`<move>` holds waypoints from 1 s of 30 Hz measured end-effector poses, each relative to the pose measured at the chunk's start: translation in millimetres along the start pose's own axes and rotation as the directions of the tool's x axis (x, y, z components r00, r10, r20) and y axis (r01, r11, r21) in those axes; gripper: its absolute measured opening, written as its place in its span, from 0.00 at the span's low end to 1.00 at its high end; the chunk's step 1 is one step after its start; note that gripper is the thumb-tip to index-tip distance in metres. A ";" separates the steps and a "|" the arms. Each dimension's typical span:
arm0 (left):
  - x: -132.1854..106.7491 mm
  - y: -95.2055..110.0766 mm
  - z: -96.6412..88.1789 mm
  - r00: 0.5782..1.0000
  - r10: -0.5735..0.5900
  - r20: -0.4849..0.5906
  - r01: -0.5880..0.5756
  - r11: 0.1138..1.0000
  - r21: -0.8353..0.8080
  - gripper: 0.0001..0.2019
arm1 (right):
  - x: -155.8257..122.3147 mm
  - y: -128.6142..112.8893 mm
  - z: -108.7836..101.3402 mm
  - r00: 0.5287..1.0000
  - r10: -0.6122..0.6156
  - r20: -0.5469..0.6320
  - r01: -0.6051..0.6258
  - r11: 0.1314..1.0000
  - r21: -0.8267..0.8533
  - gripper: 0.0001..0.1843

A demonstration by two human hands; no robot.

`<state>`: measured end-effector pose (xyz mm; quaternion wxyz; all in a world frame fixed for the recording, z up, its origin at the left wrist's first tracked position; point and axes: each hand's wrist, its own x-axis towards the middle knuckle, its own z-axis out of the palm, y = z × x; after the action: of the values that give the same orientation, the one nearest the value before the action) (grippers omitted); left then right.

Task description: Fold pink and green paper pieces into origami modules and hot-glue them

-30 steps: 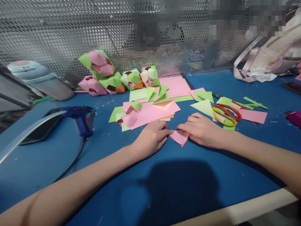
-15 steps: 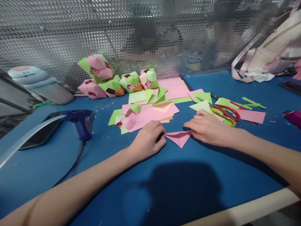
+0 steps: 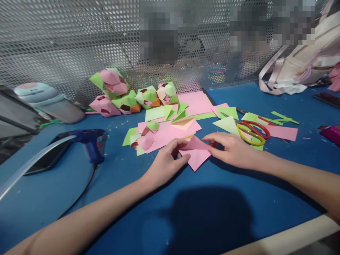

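Observation:
A folded pink paper piece (image 3: 196, 154) lies on the blue table (image 3: 186, 212) between my hands, its top flap lifted. My left hand (image 3: 166, 161) pinches its left corner with curled fingers. My right hand (image 3: 230, 148) grips the right edge and holds the flap up. Just behind the hands lies a heap of pink and green paper sheets (image 3: 164, 132) with small folded units on it.
Red and yellow scissors (image 3: 252, 131) lie on paper scraps right of my right hand. A blue glue gun (image 3: 90, 140) stands at left. Folded paper balls (image 3: 127, 94) sit against the perforated metal wall. A bottle (image 3: 50, 102) lies far left, a pale bag (image 3: 300, 67) far right.
The pink piece was pressed flat under both hands, then showed as a flat triangle; now its upper flap is raised and opened between my hands.

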<state>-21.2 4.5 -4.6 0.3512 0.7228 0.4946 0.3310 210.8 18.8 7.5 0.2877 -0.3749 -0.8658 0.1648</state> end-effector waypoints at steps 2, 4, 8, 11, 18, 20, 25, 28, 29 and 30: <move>-2.1 1.1 3.5 1.000 0.021 0.018 -0.020 1.000 -0.016 0.13 | 0.1 -2.6 3.4 0.996 0.084 0.007 -0.084 0.989 0.124 0.13; -4.9 5.1 5.9 0.998 0.025 0.055 -0.023 0.999 -0.040 0.12 | 0.5 -5.4 6.3 0.989 0.145 0.027 -0.147 0.956 0.256 0.11; -10.8 17.5 8.6 0.992 -0.031 0.123 0.045 0.993 -0.113 0.12 | 1.3 -11.9 8.5 0.964 0.264 0.032 -0.251 0.864 0.436 0.10; -13.7 24.1 10.7 0.982 -0.125 0.145 0.154 0.966 -0.206 0.13 | 0.7 -17.6 8.5 0.962 0.270 0.027 -0.256 0.868 0.425 0.10; -14.8 21.7 14.8 0.965 -0.206 0.161 0.259 0.843 -0.471 0.12 | 2.6 -12.0 2.0 0.973 0.187 -0.137 -0.141 0.947 0.290 0.11; -14.1 19.1 15.1 0.968 -0.209 0.137 0.250 0.823 -0.510 0.13 | 5.6 -3.9 -4.1 0.962 0.201 -0.187 -0.151 0.956 0.251 0.10; -12.4 14.9 17.1 0.973 -0.205 0.109 0.230 0.774 -0.590 0.12 | 11.5 13.3 -26.7 0.906 0.187 -0.379 -0.188 0.982 0.035 0.09; -11.4 14.1 18.4 0.976 -0.182 0.122 0.217 0.728 -0.650 0.12 | 13.3 18.3 -40.7 0.873 0.183 -0.451 -0.208 0.978 -0.006 0.09; -11.0 13.9 18.7 0.976 -0.177 0.127 0.216 0.715 -0.665 0.12 | 13.9 19.5 -44.6 0.869 0.174 -0.464 -0.199 0.980 -0.004 0.09; -10.7 13.9 18.8 0.976 -0.174 0.131 0.216 0.705 -0.675 0.12 | 14.3 20.5 -47.9 0.864 0.161 -0.477 -0.184 0.983 -0.001 0.10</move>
<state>-2.1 -12.7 -4.5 0.6402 0.4945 0.4007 0.4302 244.0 46.4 39.9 0.4662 -0.4863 -0.7354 0.0728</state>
